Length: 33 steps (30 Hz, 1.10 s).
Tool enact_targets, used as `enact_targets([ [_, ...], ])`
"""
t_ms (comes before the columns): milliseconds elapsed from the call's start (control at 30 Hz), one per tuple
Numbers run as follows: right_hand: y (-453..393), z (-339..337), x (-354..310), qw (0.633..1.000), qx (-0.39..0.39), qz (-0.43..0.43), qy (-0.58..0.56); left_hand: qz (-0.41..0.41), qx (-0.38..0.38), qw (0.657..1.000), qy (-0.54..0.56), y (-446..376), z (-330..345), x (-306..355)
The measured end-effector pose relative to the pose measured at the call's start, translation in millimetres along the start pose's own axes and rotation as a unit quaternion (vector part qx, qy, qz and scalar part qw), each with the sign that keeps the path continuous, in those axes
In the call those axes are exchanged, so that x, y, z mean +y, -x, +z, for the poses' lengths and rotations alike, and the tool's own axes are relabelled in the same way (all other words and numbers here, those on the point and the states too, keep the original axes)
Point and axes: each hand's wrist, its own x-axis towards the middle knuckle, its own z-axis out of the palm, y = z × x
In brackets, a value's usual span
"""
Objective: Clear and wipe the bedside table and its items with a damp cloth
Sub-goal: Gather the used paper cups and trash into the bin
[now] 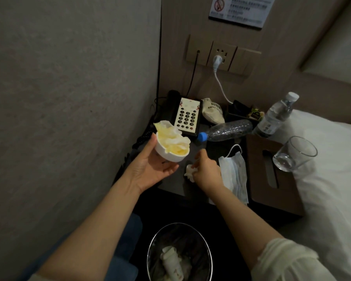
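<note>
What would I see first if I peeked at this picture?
You'd spot the left hand holding up a white bowl stuffed with yellow and white crumpled paper, over the bedside table's left edge. Beside it, the right hand pinches a crumpled tissue on the table. Behind them a bottle with a blue cap lies on its side, and a trash bin waits on the floor below.
</note>
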Motion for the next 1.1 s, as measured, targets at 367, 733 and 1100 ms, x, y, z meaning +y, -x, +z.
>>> enact_targets([
  [367, 34, -3, 6, 0.990, -0.114, -0.023, -0.084, 0.017, -0.009, 1.000, 0.013, 4, 8, -6],
  [733, 83, 3, 23, 0.944, -0.318, -0.031, 0.079, -0.029, -0.042, 0.999, 0.012, 36, 11, -20],
  [1100, 94, -65, 34, 0.988, -0.016, 0.114, -0.102, -0.137, -0.001, 0.928, -0.347, 58, 8, -65],
])
